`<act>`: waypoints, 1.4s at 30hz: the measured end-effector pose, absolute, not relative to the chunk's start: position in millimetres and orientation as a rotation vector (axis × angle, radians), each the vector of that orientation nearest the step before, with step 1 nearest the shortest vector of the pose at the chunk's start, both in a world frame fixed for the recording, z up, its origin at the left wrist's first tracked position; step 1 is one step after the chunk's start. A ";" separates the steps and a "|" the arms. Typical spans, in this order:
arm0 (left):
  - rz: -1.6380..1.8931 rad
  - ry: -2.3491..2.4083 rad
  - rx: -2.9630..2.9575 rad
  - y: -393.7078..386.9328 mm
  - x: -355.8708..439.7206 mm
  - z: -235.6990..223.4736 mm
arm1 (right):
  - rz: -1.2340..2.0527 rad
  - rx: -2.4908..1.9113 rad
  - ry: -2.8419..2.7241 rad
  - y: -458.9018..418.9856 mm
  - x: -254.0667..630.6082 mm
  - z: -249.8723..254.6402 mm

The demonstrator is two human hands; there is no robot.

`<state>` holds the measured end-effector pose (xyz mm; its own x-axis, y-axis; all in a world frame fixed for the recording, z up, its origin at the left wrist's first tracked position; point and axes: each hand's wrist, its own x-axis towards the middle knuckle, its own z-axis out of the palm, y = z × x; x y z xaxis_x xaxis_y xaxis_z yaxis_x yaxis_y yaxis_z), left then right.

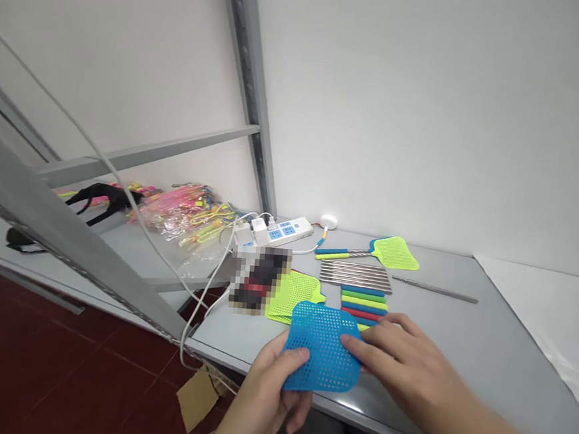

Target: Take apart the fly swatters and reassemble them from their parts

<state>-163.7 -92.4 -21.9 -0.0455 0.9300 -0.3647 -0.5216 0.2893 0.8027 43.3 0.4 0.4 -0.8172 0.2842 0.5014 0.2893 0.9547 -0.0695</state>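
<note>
A blue fly swatter head (326, 350), a perforated plastic square, is held above the front edge of the table. My left hand (276, 383) grips its left side, thumb on the face and fingers behind. At the right edge, my right hand (403, 366) has its index finger on the face; its thumb is mostly hidden behind. Just beyond lie yellow-green swatter heads (296, 294) and a row of coloured handles (364, 304), partly covered by my right hand. Several metal rods (356, 276) lie side by side behind the handles.
A single rod (434, 289) lies to the right. Swatters with yellow-green and blue heads (395, 253) rest at the back, near a white power strip (283, 233). Left are a blurred dark object (260, 280), a metal shelf post (91, 248), cables and bagged colourful items (184, 212).
</note>
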 end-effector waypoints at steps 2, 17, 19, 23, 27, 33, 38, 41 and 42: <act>1.414 1.055 0.369 -89.8 -165.6 -21.0 | -0.068 -0.352 -2.606 12.9 37.4 1.0; 1.217 1.972 2.007 -74.7 -185.8 -54.9 | -0.308 -0.233 -2.695 69.7 -36.1 -15.9; 1.073 1.993 2.056 -71.4 -186.5 -59.0 | -0.292 -0.274 -2.701 70.7 -35.7 -17.1; 0.969 2.031 2.098 -68.2 -188.2 -65.6 | -0.243 -0.344 -2.733 69.7 -36.5 -15.4; 0.973 2.060 2.125 -67.0 -189.4 -64.4 | -0.225 -0.421 -2.731 75.4 -21.5 -8.9; 1.072 2.066 2.165 -63.7 -187.4 -59.8 | -0.347 -0.935 -2.685 126.6 72.2 -28.2; 1.233 1.892 2.322 -49.2 -163.2 -45.7 | -0.374 -1.318 -2.623 166.1 143.1 -59.2; 1.263 1.741 2.412 -23.7 -139.1 -22.5 | -0.322 -1.310 -2.595 178.0 152.1 -64.7; 1.229 1.713 2.431 -11.9 -131.1 -13.0 | -0.285 -1.293 -2.589 180.9 151.6 -64.4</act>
